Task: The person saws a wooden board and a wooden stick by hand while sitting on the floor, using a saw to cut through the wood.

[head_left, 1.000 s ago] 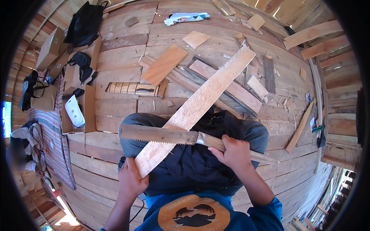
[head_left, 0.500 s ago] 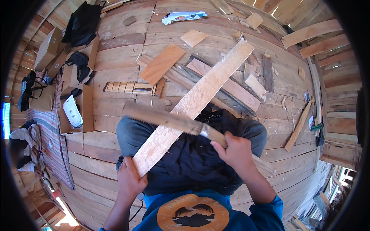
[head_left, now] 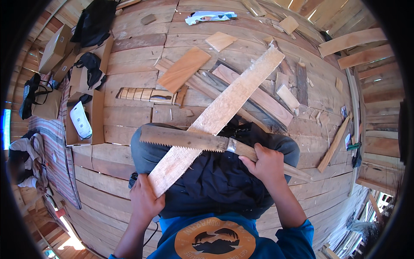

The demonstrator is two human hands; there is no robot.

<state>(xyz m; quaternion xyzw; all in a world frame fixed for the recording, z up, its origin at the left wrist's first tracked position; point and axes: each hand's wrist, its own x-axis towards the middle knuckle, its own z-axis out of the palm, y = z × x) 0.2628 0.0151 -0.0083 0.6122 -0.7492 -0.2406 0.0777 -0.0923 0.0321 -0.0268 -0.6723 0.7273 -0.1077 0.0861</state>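
A long, pale, rough-sawn plank lies slantwise across my lap, its far end over the loose boards on the floor. My left hand grips the near end, thumb on top and fingers round the left edge. In my right hand is the wooden handle of a handsaw. Its wide blade lies across the plank above my knees, toothed edge toward me and tip pointing left. Whether the teeth have cut into the wood I cannot tell.
Beyond my knees lie a brown board, a dark-edged plank and several offcuts. To the left stand an open cardboard box and a striped mat, with a person at the edge. A long wood strip lies at right.
The saw blade, blurred before, is now sharp and turned nearly level. My right hand has shifted slightly right. The left hand keeps its hold on the plank.
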